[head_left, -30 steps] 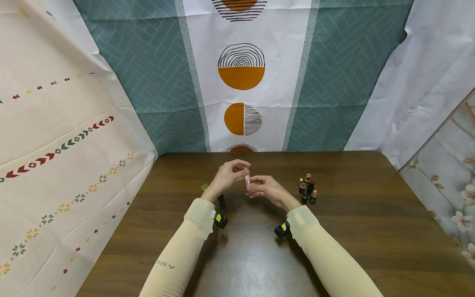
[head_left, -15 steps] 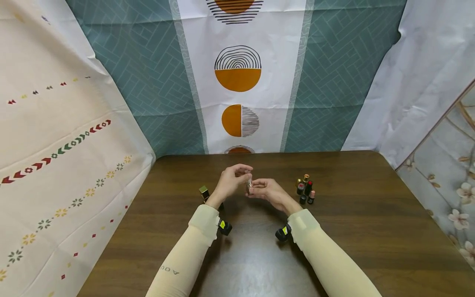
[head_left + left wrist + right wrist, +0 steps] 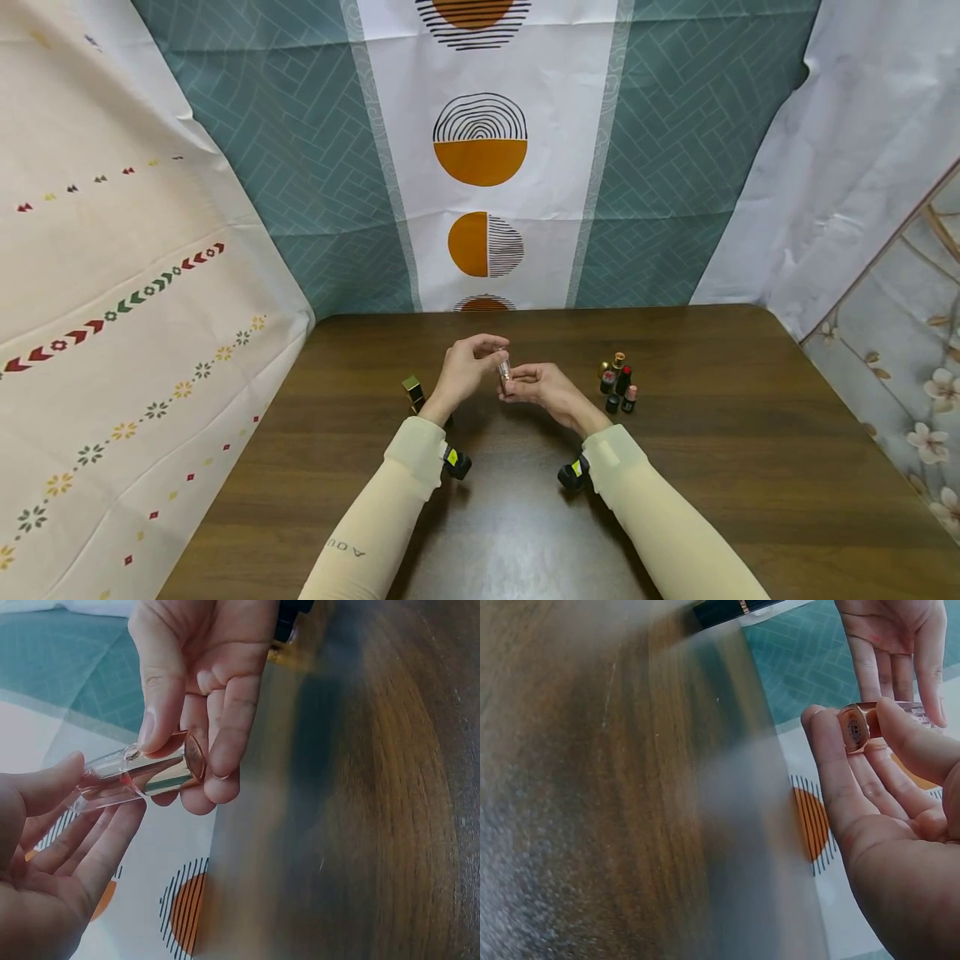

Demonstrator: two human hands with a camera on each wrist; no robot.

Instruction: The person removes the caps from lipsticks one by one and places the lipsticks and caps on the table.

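A lipstick with a clear cap and a shiny rose-gold base (image 3: pixel 169 776) is held above the table between both hands. My left hand (image 3: pixel 467 367) pinches the clear cap end, thumb on one side and fingers on the other. From the right, my right hand (image 3: pixel 546 390) grips the gold base between thumb and fingers. In the right wrist view the base's round label faces the camera. Cap and base appear joined, and a reddish tint shows inside the clear part.
Black tubes with gold ends (image 3: pixel 412 388) stand left of my left forearm, partly hidden by it. Several small lipsticks and caps (image 3: pixel 626 382) cluster right of my right hand. The brown wooden table (image 3: pixel 712 467) meets a patterned cloth (image 3: pixel 480 208) at its back edge.
The view has shifted slightly, and both hands sit a little lower in the picture. They keep hold of the lipstick throughout. More of the black tubes at left shows now.
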